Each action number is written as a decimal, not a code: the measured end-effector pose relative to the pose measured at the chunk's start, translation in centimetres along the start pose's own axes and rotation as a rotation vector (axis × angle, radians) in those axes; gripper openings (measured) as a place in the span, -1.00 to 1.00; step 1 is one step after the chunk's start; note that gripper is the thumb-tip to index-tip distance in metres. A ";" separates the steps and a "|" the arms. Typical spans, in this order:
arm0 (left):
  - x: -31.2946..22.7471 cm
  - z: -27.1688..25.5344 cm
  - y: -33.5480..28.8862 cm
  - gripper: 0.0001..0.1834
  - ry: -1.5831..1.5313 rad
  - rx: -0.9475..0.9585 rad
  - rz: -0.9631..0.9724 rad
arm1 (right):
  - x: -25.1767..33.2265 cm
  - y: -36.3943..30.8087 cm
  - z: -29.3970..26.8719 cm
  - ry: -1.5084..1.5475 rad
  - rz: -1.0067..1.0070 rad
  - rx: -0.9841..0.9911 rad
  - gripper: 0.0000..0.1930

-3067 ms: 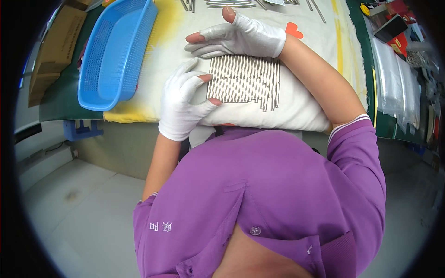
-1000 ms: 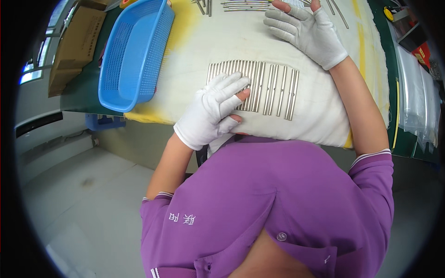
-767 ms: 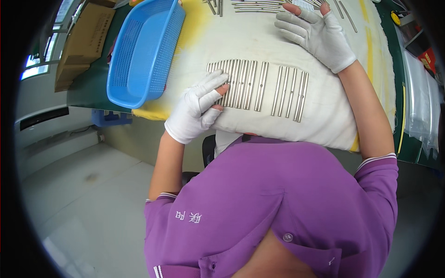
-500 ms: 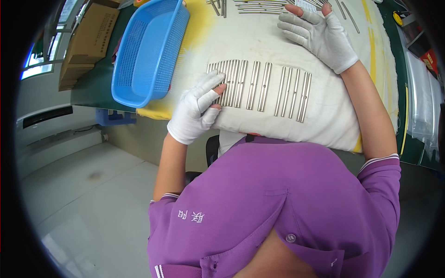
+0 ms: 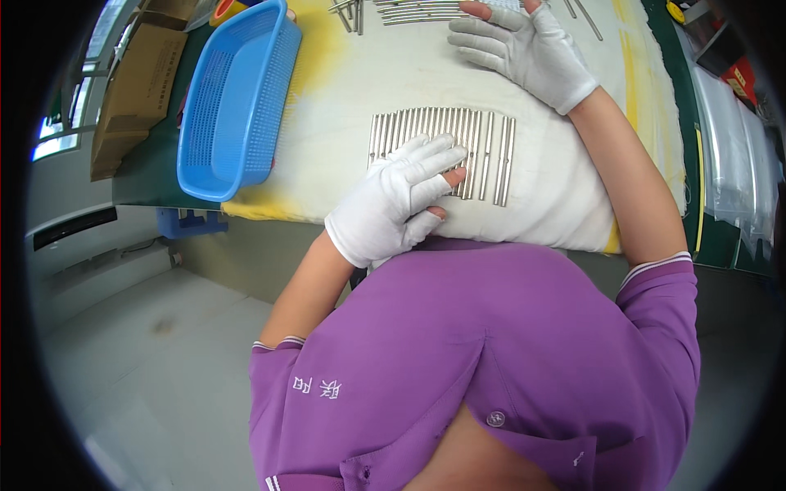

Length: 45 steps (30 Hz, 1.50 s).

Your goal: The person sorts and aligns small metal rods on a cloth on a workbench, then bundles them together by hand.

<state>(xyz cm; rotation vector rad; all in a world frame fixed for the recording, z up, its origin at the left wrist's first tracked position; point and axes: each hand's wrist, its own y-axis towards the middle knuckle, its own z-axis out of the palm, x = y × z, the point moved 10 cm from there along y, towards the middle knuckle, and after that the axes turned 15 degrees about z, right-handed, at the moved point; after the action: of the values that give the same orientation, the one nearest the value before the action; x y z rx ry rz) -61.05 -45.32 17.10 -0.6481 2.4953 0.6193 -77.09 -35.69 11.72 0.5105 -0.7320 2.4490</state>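
1. White cotton gloves with open fingertips cover both of the person's hands; the left hand (image 5: 397, 200) lies flat with its fingers spread, holding nothing, on the near end of a row of metal rods (image 5: 458, 147).
2. The rods lie side by side on a pale cloth (image 5: 360, 90) that covers the table, just ahead of the person's purple shirt (image 5: 491, 360); two rods at the right end of the row sit slightly apart from the rest.
3. The right hand (image 5: 524, 49) rests palm down with its fingers spread wide and grips nothing, farther up the cloth, well apart from the row.
4. Its fingertips touch or nearly touch a second group of rods (image 5: 417, 10) at the top edge of the view; which one cannot be told.
5. A blue plastic basket (image 5: 233, 102) stands on the left part of the table, partly on the cloth's yellow-stained edge.
6. A brown cardboard box (image 5: 131, 90) sits left of the basket.
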 end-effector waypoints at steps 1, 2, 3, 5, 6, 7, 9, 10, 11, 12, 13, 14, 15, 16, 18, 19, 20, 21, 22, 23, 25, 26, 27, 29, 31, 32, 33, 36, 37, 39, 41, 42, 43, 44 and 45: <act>-0.4 0.4 0.7 -0.42 -0.020 0.023 0.023 | -0.1 0.1 0.1 0.022 0.013 -0.009 -0.24; -0.6 0.6 1.4 -0.42 -0.030 0.020 0.035 | -0.1 0.1 0.2 0.023 0.020 -0.031 -0.25; -1.1 1.1 2.1 -0.44 -0.032 0.048 0.084 | 0.0 0.1 0.2 0.021 0.013 -0.045 -0.25; -1.7 1.9 3.3 -0.45 -0.043 0.073 0.147 | -0.1 0.1 0.3 0.024 0.029 -0.029 -0.25; -2.0 2.4 3.8 -0.40 -0.081 0.085 0.169 | -0.2 0.0 0.5 0.034 0.052 -0.048 -0.25; -2.2 2.8 4.3 -0.34 -0.119 0.097 0.191 | -0.2 -0.1 0.4 0.032 0.045 -0.060 -0.25; -2.8 3.5 5.4 -0.32 -0.161 0.099 0.237 | -0.1 0.2 0.5 -0.029 0.032 -0.053 -0.25; -3.3 3.9 5.9 -0.30 -0.195 0.102 0.272 | -0.2 0.3 0.5 -0.025 0.048 -0.040 -0.25; -3.5 4.1 6.5 -0.30 -0.200 0.098 0.278 | -0.2 0.4 0.3 -0.027 0.046 -0.047 -0.25; -3.8 4.7 7.0 -0.30 -0.160 0.156 0.286 | -0.3 0.5 0.4 -0.032 0.046 -0.025 -0.26; -4.2 5.2 7.4 -0.30 -0.120 0.214 0.294 | -0.3 0.5 0.5 -0.037 0.046 -0.002 -0.26; -4.7 5.2 7.9 -0.31 -0.041 0.233 0.327 | -0.2 0.4 0.4 -0.038 0.047 -0.005 -0.26; -4.6 5.3 7.9 -0.31 -0.041 0.232 0.330 | -0.2 0.4 0.3 -0.021 0.058 -0.001 -0.26; -4.4 5.6 7.8 -0.31 -0.018 0.246 0.318 | -0.3 0.4 0.3 -0.003 0.070 0.004 -0.26; -4.0 5.7 7.5 -0.32 0.006 0.259 0.302 | -0.4 0.6 0.2 0.000 0.064 0.009 -0.26; -3.7 5.6 7.3 -0.32 -0.029 0.260 0.271 | -0.4 0.7 0.3 0.004 0.057 0.015 -0.26; -3.4 5.6 7.1 -0.32 -0.063 0.260 0.239 | -0.5 0.8 0.4 0.003 0.061 0.017 -0.26; -3.2 5.5 6.8 -0.32 -0.061 0.259 0.234 | -0.4 0.5 0.4 0.019 0.054 0.001 -0.25; -3.0 5.1 6.4 -0.31 -0.072 0.232 0.227 | -0.3 0.4 0.4 0.035 0.047 -0.014 -0.25; -2.9 4.7 6.1 -0.30 -0.082 0.205 0.220 | -0.3 0.3 0.6 0.035 0.051 -0.010 -0.25; -2.6 4.3 5.3 -0.30 -0.082 0.186 0.197 | -0.3 0.2 0.6 0.050 0.055 0.008 -0.24; -2.4 3.9 4.9 -0.30 -0.083 0.167 0.180 | -0.4 0.3 0.5 0.049 0.059 0.013 -0.24; -2.2 3.7 4.5 -0.30 -0.080 0.168 0.175 | -0.3 0.3 0.4 0.046 0.052 0.030 -0.24; -1.9 3.1 3.7 -0.33 -0.028 0.151 0.167 | -0.3 0.3 0.4 0.043 0.047 0.052 -0.24; -1.5 2.4 2.7 -0.37 -0.004 0.132 0.148 | -0.3 0.4 0.3 0.053 0.037 0.055 -0.24; -1.2 2.0 2.3 -0.40 0.015 0.113 0.136 | -0.4 0.3 0.4 0.052 0.042 0.062 -0.24; -1.1 1.7 1.8 -0.40 0.020 0.113 0.129 | -0.4 0.2 0.4 0.046 0.031 0.049 -0.24; -0.5 0.6 0.5 -0.47 0.069 0.085 0.099 | -0.2 0.1 0.9 0.027 0.018 0.137 -0.24; -0.2 0.1 0.0 -0.49 0.065 0.061 0.075 | -0.2 0.0 2.3 0.014 0.010 0.232 -0.24; 0.3 -0.5 -0.9 -0.52 0.067 0.038 0.046 | -0.2 -0.3 0.5 0.028 0.000 -0.006 -0.25; 0.6 -1.6 -1.8 -0.50 0.075 -0.035 0.042 | -0.1 -0.3 0.4 0.041 -0.002 0.040 -0.25; 0.8 -1.8 -2.3 -0.50 0.079 -0.037 0.035 | -0.2 -0.2 0.4 0.040 0.004 0.046 -0.25; 1.1 -2.7 -2.9 -0.53 -0.022 -0.137 0.010 | -0.1 -0.1 0.4 0.019 -0.007 0.045 -0.26; 1.5 -3.6 -3.6 -0.56 -0.123 -0.237 -0.014 | 0.0 0.0 0.4 -0.002 -0.018 0.043 -0.26; 1.7 -3.6 -4.2 -0.56 -0.126 -0.238 -0.020 | -0.1 0.0 0.1 0.002 -0.012 0.042 -0.26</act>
<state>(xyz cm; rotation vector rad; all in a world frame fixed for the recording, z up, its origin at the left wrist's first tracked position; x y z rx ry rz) -61.22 -51.05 17.70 -0.6964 2.3155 0.9290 -76.98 -35.76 11.76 0.5274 -0.6764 2.4578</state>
